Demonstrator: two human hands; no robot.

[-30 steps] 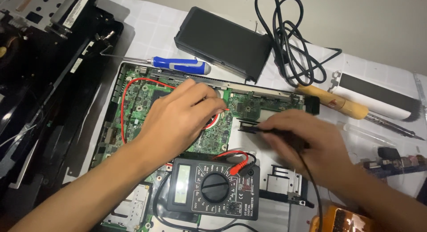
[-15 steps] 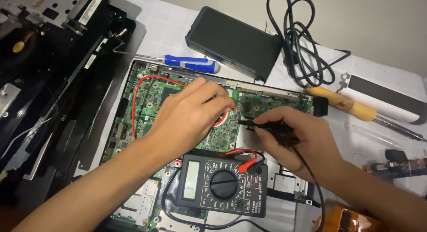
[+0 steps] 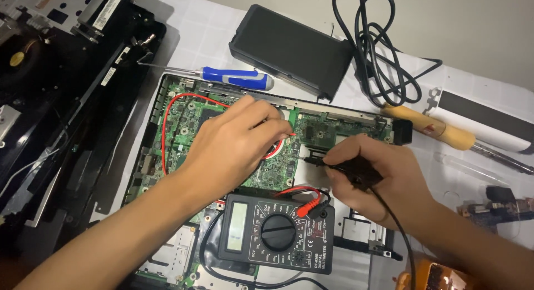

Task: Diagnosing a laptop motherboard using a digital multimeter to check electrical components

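At the far left of the frame a black laptop casing (image 3: 72,128) lies opened up, a small fan (image 3: 19,59) showing in its upper left corner. Just right of it sits the green circuit board (image 3: 189,128), filling the middle of the frame, with a red wire (image 3: 165,139) looping over its left part. Above the board, near its top edge, a blue-and-white screwdriver (image 3: 236,77) lies flat. The person's left hand (image 3: 233,145) rests on the centre of the board, fingers curled together and pinched around a red probe whose tip is hidden under the fingers, so where it touches I cannot tell. Below the hands, at lower centre, a black multimeter (image 3: 276,231) lies on the board's lower edge, red and black leads plugged in at its right side. Above centre a black rectangular battery pack (image 3: 292,48) lies tilted, with a coiled black cable (image 3: 378,50) to its right. The right hand (image 3: 372,178) is closed on a black probe (image 3: 347,166), its tip pressed to the board just right of the left hand. Further right a wooden-handled soldering iron (image 3: 434,128) lies on the white cloth (image 3: 206,28), beside a white and black box (image 3: 484,120).
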